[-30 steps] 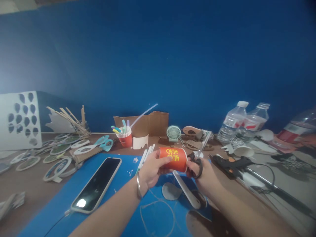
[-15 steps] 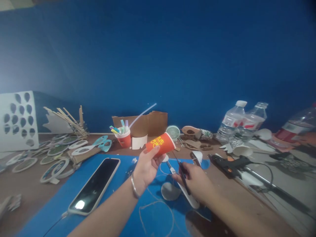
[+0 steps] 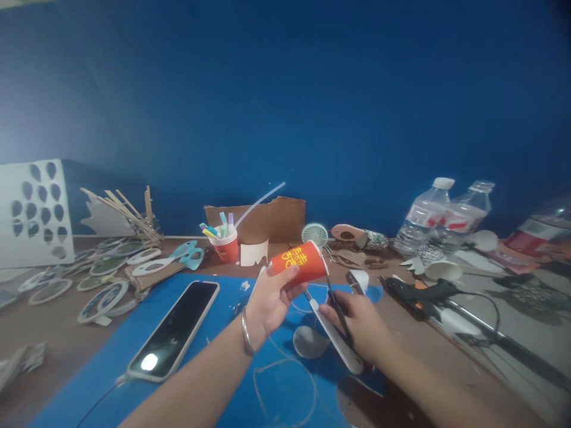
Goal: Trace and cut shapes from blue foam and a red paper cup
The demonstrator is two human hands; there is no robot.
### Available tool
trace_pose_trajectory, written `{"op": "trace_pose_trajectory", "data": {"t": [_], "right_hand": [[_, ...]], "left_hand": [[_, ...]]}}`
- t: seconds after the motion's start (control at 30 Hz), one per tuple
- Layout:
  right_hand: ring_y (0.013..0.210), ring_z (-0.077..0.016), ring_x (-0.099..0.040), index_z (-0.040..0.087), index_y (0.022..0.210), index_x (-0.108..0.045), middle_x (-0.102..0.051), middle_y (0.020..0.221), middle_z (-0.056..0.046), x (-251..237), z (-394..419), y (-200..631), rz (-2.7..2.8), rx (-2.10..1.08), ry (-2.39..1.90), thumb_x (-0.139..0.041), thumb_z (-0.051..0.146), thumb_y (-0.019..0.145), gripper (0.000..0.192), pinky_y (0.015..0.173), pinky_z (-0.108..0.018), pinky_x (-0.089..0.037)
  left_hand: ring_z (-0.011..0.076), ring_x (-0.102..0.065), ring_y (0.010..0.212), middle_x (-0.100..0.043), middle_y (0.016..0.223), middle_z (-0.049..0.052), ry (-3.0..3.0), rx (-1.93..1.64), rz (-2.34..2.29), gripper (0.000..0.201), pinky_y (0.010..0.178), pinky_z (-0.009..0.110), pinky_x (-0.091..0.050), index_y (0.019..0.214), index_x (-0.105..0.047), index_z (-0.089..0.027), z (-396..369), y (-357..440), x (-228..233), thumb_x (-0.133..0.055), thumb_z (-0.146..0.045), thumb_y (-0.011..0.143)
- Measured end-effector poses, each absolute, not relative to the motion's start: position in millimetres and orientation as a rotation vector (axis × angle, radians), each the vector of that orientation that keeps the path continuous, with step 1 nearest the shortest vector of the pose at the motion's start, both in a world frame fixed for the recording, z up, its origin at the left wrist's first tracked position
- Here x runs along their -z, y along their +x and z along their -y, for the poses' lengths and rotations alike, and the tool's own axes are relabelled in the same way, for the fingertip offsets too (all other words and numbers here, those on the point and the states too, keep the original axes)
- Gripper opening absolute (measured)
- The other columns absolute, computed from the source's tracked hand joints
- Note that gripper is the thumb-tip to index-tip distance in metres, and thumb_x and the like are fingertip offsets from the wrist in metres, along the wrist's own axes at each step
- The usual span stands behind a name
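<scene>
Since half a second ago, little has shifted: the orange paper cup (image 3: 300, 264) sits a touch lower and farther right, still tilted with its mouth toward the right, and a second ago it lay level between both hands. The left hand (image 3: 269, 301) grips it by the base end, above the blue mat (image 3: 111, 368). The right hand (image 3: 357, 324) is closed around dark-handled scissors (image 3: 336, 309), whose blades point up toward the cup's rim; whether they touch it is unclear.

Under the hands lie a white strip (image 3: 335, 336), a grey oval cut-out (image 3: 309, 343) and a loop of string (image 3: 285, 386). A phone (image 3: 173, 339) rests on the mat to the left. Beyond, on the brown table (image 3: 53, 333), stand a second cup of pens (image 3: 226, 244), a small fan (image 3: 314, 233), a glue gun (image 3: 419, 294) and water bottles (image 3: 441, 217) before a blue wall (image 3: 285, 107). Everything is soft and blurred, and the far right edge is hard to read.
</scene>
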State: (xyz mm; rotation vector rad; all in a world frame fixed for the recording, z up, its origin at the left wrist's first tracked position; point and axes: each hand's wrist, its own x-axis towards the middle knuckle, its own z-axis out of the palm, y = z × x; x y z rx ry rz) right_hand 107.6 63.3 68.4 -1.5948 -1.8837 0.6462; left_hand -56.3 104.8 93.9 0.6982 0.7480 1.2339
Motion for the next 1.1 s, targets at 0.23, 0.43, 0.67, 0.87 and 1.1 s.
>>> {"op": "trace_pose_trajectory", "data": {"t": [0.23,0.43,0.67,0.87,1.1], "right_hand": [[0.054,-0.0126,-0.040,0.018,0.061,-0.045,-0.042,0.055,0.003,-60.8,-62.2,109.9,1.803,-0.833,-1.449,-0.042,0.051,0.080,0.039,0.049,-0.023,-0.025],[0.054,-0.0127,-0.040,0.017,0.063,-0.049,-0.044,0.055,0.003,-61.1,-63.2,110.5,1.767,-0.881,-1.356,-0.045,0.051,0.078,0.038,0.049,-0.023,-0.027],[0.054,-0.0128,-0.039,0.017,0.061,-0.049,-0.046,0.055,0.002,-61.8,-63.8,112.3,1.787,-0.830,-1.438,-0.046,0.051,0.077,0.038,0.049,-0.023,-0.027],[0.053,-0.0121,-0.037,0.018,0.057,-0.041,-0.039,0.052,0.004,-61.7,-64.2,111.6,1.809,-0.784,-1.536,-0.044,0.052,0.078,0.040,0.048,-0.023,-0.023],[0.051,-0.0105,-0.036,0.018,0.053,-0.038,-0.037,0.049,0.005,-61.7,-64.5,111.4,1.761,-0.779,-1.609,-0.050,0.045,0.076,0.037,0.046,-0.023,-0.021]], "left_hand": [[0.0170,-0.064,0.080,-0.065,0.095,0.008,0.734,-1.243,-0.758,0.033,0.063,0.024,-0.056,0.097,-0.056,-0.013,-104.0,-56.4,-96.5,-0.069,-0.016,0.067],[0.0174,-0.064,0.079,-0.065,0.096,0.008,0.785,-1.227,-0.768,0.035,0.064,0.026,-0.056,0.099,-0.056,-0.014,-103.4,-56.7,-98.7,-0.070,-0.019,0.067],[0.0158,-0.063,0.078,-0.066,0.090,0.006,0.792,-1.235,-0.735,0.028,0.062,0.024,-0.056,0.091,-0.059,-0.014,-103.9,-58.0,-100.0,-0.071,-0.018,0.066],[0.0169,-0.063,0.082,-0.065,0.095,0.007,0.798,-1.230,-0.741,0.032,0.063,0.024,-0.055,0.096,-0.058,-0.014,-103.3,-58.1,-100.5,-0.070,-0.019,0.067],[0.0184,-0.063,0.084,-0.063,0.100,0.009,0.808,-1.227,-0.749,0.035,0.064,0.025,-0.055,0.098,-0.057,-0.013,-105.3,-59.3,-97.8,-0.070,-0.019,0.067]]}}
